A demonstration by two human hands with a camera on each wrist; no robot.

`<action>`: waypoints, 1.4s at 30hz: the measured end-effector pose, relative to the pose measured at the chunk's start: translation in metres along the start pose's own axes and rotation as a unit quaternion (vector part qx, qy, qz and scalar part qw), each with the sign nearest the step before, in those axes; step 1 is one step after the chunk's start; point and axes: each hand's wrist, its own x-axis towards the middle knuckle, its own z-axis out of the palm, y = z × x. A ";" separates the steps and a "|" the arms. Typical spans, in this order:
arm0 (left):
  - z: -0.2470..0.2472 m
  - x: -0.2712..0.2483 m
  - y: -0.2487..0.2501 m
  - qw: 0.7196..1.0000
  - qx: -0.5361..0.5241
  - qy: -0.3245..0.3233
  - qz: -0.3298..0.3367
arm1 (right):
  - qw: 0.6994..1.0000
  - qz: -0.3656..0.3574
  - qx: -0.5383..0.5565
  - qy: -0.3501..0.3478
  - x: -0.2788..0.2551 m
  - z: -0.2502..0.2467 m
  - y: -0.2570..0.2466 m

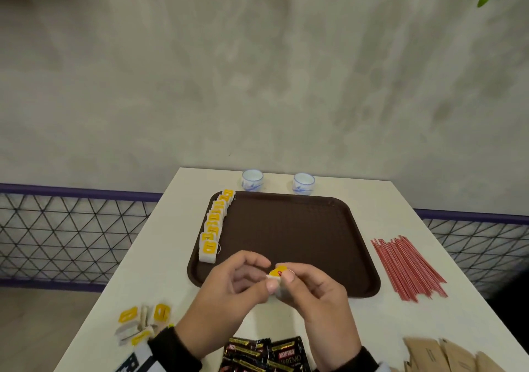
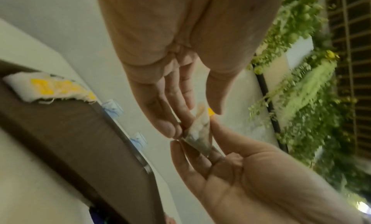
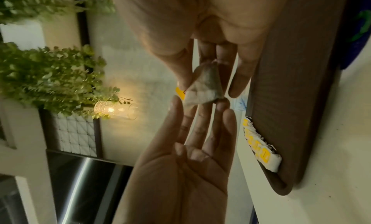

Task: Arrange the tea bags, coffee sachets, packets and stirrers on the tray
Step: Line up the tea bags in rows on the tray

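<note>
Just above the near edge of the brown tray (image 1: 292,234), both hands hold one tea bag (image 1: 277,272) with a yellow tag. My left hand (image 1: 267,278) pinches its left side and my right hand (image 1: 289,279) pinches its right side, thumb on the tag. In the wrist views the tea bag (image 2: 198,132) (image 3: 204,87) hangs between the fingertips of the two hands. A row of several tea bags (image 1: 214,225) lies along the tray's left edge. Red stirrers (image 1: 409,268) lie on the table to the right of the tray.
Loose tea bags (image 1: 143,323) lie near the table's left front edge. Black coffee sachets (image 1: 266,354) sit at the front, between my forearms, and brown paper packets (image 1: 446,354) at the front right. Two small white cups (image 1: 252,180) (image 1: 303,183) stand behind the tray.
</note>
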 end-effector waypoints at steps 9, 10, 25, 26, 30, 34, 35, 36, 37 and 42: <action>0.006 -0.013 0.016 0.995 -0.093 0.001 -0.028 | 0.966 -0.211 -0.150 -0.006 -0.016 0.006 0.000; 0.004 -0.013 0.017 0.994 -0.102 0.002 -0.024 | 0.961 -0.223 -0.161 -0.008 -0.016 0.005 0.001; -0.043 0.010 0.008 1.000 -0.015 0.028 0.001 | 0.992 0.003 -0.095 -0.080 -0.010 0.000 0.007; -0.052 0.017 0.004 0.999 0.013 0.041 -0.005 | 0.993 0.012 -0.105 -0.059 -0.009 -0.004 0.009; -0.096 0.053 -0.028 0.985 0.157 0.054 -0.038 | 0.991 0.047 -0.124 -0.017 -0.009 -0.021 0.016; -0.118 0.084 -0.060 0.952 0.299 0.036 -0.059 | 0.986 0.066 -0.152 -0.006 -0.011 -0.027 0.021; -0.119 0.090 -0.066 0.945 0.320 0.030 -0.063 | 0.986 0.066 -0.156 -0.006 -0.011 -0.028 0.021; -0.119 0.095 -0.070 0.937 0.341 0.022 -0.066 | 0.985 0.067 -0.160 -0.005 -0.012 -0.029 0.022; -0.118 0.098 -0.075 0.931 0.359 0.013 -0.068 | 0.984 0.067 -0.163 -0.005 -0.012 -0.031 0.022; -0.113 0.113 -0.084 0.904 0.423 0.007 -0.066 | 0.981 0.077 -0.179 -0.002 -0.011 -0.035 0.021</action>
